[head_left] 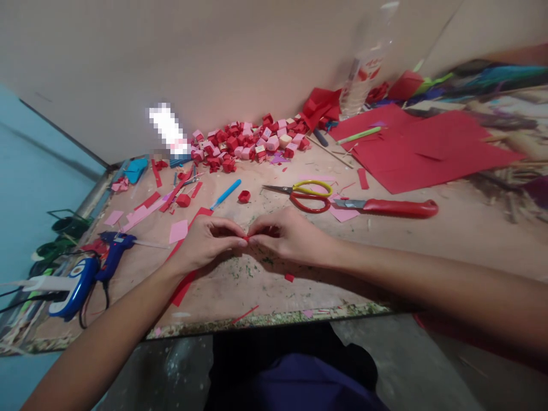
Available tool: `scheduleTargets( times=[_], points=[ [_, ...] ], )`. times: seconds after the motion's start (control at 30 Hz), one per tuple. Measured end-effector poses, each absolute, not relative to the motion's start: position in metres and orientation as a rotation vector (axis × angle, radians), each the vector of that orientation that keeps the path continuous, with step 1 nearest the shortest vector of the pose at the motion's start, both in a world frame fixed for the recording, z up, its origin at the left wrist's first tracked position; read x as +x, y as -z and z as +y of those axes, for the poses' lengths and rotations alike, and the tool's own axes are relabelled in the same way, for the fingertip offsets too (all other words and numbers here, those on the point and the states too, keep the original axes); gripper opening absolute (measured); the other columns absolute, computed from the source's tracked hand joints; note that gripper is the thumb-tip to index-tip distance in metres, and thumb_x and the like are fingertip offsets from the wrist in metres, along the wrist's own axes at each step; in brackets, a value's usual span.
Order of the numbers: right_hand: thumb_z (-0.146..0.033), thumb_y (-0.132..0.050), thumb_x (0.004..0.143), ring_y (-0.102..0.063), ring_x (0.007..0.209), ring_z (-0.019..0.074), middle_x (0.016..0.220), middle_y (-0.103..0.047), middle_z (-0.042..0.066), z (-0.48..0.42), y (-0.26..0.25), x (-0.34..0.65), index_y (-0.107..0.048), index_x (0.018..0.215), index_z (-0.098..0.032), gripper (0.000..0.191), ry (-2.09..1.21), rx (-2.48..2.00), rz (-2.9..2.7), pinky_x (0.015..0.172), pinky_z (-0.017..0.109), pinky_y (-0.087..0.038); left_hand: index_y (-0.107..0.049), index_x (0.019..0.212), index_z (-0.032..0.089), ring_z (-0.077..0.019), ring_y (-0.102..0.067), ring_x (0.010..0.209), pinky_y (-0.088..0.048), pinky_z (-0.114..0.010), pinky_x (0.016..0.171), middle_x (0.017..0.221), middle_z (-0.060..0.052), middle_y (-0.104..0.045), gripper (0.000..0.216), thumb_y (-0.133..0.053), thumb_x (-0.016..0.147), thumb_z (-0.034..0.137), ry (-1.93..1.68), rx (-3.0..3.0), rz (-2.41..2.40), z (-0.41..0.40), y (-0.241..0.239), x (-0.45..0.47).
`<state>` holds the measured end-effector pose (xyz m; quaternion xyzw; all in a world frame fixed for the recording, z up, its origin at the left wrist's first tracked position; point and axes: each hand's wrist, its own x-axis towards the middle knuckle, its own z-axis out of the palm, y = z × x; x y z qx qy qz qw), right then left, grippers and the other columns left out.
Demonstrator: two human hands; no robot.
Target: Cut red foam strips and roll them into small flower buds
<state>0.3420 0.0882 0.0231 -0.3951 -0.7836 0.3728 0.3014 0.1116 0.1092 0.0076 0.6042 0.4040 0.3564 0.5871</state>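
My left hand and my right hand meet over the table, both closed in a pinch. Between their fingertips is a small red paper piece, mostly covered by the fingers. Under my left wrist runs a long red paper strip. Just beyond the hands lie a small red folded paper cup and a blue pen-like tool. Scissors with one yellow and one red handle rest past my right hand, beside a red-handled knife. A little red scrap sits nearer the table edge.
Red and pink paper cubes are heaped against the wall. Red paper sheets lie at the right, near a plastic bottle. At the left are a blue glue gun and a blue-and-white power strip with cables. Paper scraps are scattered.
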Motion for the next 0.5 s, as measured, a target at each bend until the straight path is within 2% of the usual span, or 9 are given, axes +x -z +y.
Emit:
scheduleTargets(
  times=[0.17, 0.33, 0.5],
  points=[
    [-0.019, -0.066, 0.095, -0.069, 0.074, 0.0166, 0.081, -0.078, 0.002, 0.0872, -0.0262, 0.3406, -0.08, 0.09, -0.02, 0.014, -1.033, -1.01, -2.022, 0.067, 0.03, -0.05, -0.085, 0.079, 0.019, -0.0178, -0.074, 0.064, -0.065, -0.028, 0.061, 0.075, -0.006, -0.079, 0.013, -0.095, 0.071, 0.021, -0.879, 1.434, 0.913, 0.1093, -0.0092, 0.1118],
    [-0.019, -0.066, 0.094, -0.066, 0.07, 0.0156, 0.076, -0.076, 0.001, 0.0875, -0.0275, 0.3416, -0.078, 0.086, -0.019, 0.014, -1.059, -0.981, -2.04, 0.065, 0.029, -0.049, -0.084, 0.08, 0.019, -0.0199, -0.076, 0.066, -0.067, -0.032, 0.064, 0.078, -0.007, -0.08, 0.016, -0.096, 0.072, 0.027, -0.845, 1.414, 0.897, 0.1085, -0.0102, 0.1126],
    [-0.019, -0.066, 0.096, -0.068, 0.071, 0.0158, 0.077, -0.077, 0.001, 0.0885, -0.024, 0.3401, -0.078, 0.089, -0.02, 0.014, -1.068, -1.003, -1.997, 0.066, 0.029, -0.051, -0.081, 0.075, 0.019, -0.0189, -0.075, 0.063, -0.067, -0.031, 0.061, 0.074, -0.006, -0.08, 0.019, -0.097, 0.067, 0.025, -0.933, 1.421, 0.903, 0.1098, -0.0111, 0.1153]
  ],
)
